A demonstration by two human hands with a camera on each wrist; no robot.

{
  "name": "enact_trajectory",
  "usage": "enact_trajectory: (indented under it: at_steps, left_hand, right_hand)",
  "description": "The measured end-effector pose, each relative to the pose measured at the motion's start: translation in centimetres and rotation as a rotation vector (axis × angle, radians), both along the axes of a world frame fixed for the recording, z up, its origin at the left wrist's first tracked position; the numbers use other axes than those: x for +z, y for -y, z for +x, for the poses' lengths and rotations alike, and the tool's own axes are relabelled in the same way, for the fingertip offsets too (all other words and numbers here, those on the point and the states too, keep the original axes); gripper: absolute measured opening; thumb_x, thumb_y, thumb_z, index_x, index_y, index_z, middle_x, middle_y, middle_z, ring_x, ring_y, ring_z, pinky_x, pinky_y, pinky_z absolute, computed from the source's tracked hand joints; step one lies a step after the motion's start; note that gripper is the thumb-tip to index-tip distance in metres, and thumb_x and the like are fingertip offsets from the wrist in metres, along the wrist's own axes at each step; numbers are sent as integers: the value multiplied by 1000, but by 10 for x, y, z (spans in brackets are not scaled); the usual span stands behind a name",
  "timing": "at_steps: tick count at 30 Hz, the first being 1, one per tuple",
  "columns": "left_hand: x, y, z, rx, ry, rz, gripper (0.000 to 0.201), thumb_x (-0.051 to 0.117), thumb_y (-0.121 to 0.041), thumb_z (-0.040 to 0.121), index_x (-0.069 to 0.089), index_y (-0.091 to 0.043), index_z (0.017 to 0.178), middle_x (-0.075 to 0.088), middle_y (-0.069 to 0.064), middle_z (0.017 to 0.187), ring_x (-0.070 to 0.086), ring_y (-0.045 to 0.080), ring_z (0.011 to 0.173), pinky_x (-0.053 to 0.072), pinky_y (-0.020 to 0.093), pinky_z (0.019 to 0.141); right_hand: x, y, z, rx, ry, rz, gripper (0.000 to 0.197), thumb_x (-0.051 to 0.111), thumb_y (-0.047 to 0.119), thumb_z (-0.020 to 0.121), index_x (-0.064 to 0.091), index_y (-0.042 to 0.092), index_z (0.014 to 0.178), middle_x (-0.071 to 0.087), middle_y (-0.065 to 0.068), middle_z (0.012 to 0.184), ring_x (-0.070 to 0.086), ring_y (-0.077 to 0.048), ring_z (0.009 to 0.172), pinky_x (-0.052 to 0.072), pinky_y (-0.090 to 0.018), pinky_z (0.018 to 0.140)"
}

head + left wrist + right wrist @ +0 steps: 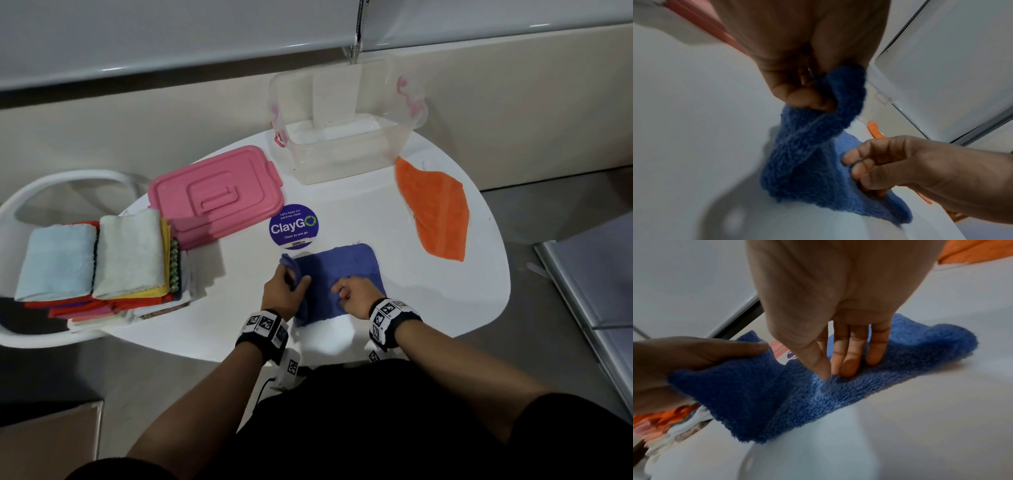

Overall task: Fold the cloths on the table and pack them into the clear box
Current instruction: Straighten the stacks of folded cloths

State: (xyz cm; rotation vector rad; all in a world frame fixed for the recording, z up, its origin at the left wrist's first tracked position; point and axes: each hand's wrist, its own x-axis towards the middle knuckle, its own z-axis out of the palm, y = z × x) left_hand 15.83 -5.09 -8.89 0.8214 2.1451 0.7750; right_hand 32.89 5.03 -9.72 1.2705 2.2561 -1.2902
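Two hands work one cloth at the near edge of the white counter [445,308]. Left hand [281,291] — fingers curled round the left edge of the blue cloth [339,274], which it lifts off the surface; the left wrist view shows the fabric bunched between thumb and fingers [803,97]. Right hand [356,294] — thumb and fingertips [849,368] come down together on the cloth's middle, nipping or pinning a ridge of pile; fingers only slightly bent. Right part of the blue cloth lies flat on the counter, near edge close to the person.

Just beyond the cloth: round purple "ClayGO" sticker [294,226], stuck flat to the counter. To the right and further back, an orange cloth [435,212] lies spread out, unfolded, well apart from the blue one, its far corner near the box.

Left of the sticker: pink lid [215,195], flat on the counter, handle side up. Further left, a stack of folded cloths [99,260] — pale blue and cream on top, yellow, red and white below — sits on a white chair-like seat [41,192] beside the counter.

Farthest back: clear box [346,137] with pink latches, at the counter's rear edge, open at the top, no cloth visible inside.
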Motion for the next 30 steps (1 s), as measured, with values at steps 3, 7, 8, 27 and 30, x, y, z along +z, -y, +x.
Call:
enact_trajectory:
  at_steps: [3, 7, 8, 27, 30]
  left_hand:
    - [-2, -7, 14, -100, 109, -10, 34, 72, -43, 84, 51, -18, 93, 66, 0, 80, 63, 20, 74, 50, 30, 69]
    - [-9, -11, 5, -143, -203, 34, 29, 69, -40, 85, 58, -16, 99, 61, 1, 97, 58, 24, 91, 47, 33, 76]
    - [-13, -13, -2, -153, -299, 29, 31, 68, -35, 86, 59, -16, 108, 59, 5, 108, 55, 27, 100, 46, 37, 81]
    - [-17, 13, 4, -982, -498, 20, 62, 70, -33, 70, 52, -25, 129, 47, -2, 139, 42, 24, 128, 34, 37, 101]
    - [-16, -1, 0, -1130, -514, -81, 72, 70, -20, 69, 48, -26, 137, 37, -2, 151, 34, 24, 138, 31, 39, 107]
  right_hand:
    - [-2, 0, 5, -45, -5, -36, 38, 57, 0, 82, 67, 18, 114, 62, 7, 94, 59, -14, 92, 48, -22, 87]
    - [0, 2, 9, -17, 13, -8, 31, 59, 7, 84, 67, 14, 113, 68, 1, 108, 60, -18, 102, 47, -28, 96]
    - [1, 3, 8, -10, 13, -2, 27, 61, 10, 84, 68, 14, 110, 67, 0, 110, 58, -17, 105, 44, -29, 100]
    - [0, 18, 45, 354, 62, 368, 33, 66, 11, 67, 63, 21, 98, 54, -6, 107, 50, -28, 100, 32, -30, 77]
    - [0, 26, 50, 373, 140, 396, 55, 72, 33, 66, 53, 28, 117, 46, -2, 121, 45, -25, 111, 29, -31, 87]
